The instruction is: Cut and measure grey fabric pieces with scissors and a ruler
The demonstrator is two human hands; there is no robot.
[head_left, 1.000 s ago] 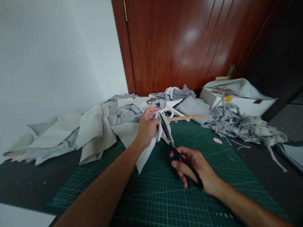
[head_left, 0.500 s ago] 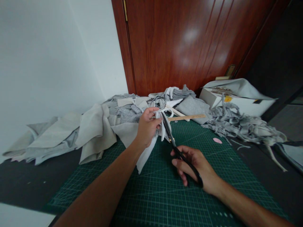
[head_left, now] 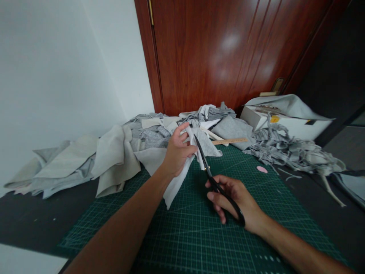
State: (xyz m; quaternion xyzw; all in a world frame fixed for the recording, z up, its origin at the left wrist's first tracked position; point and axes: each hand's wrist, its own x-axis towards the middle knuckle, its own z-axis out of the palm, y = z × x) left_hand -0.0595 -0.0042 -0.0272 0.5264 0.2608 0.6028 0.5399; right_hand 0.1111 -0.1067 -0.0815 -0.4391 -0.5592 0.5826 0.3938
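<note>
Between thumb and fingers, my left hand (head_left: 180, 152) grips a light grey piece of fabric (head_left: 210, 149) above the far half of a green cutting mat (head_left: 194, 228). Black-handled scissors (head_left: 218, 186) are in my right hand (head_left: 235, 199), with fingers through the handle loops. Their blades point up and away, against the fabric close to my left fingertips; the blades look nearly closed. Another pale grey cloth piece (head_left: 178, 188) hangs or lies under my left wrist, its pointed end toward me. I cannot tell whether the two pieces are joined.
Folded cloth pieces (head_left: 110, 152) pile up at the left, more fabric (head_left: 219, 112) at the back. A wooden ruler (head_left: 230, 141) lies across the mat's far edge. Tangled grey strips (head_left: 293, 152) sit by a white box (head_left: 288, 120) at right. A pink oval (head_left: 262, 169) rests on the mat.
The fabric in my left hand has unfolded and spread out to the right, past the blades. My left fingers have shifted slightly up. The right hand and scissors stay almost in place.
</note>
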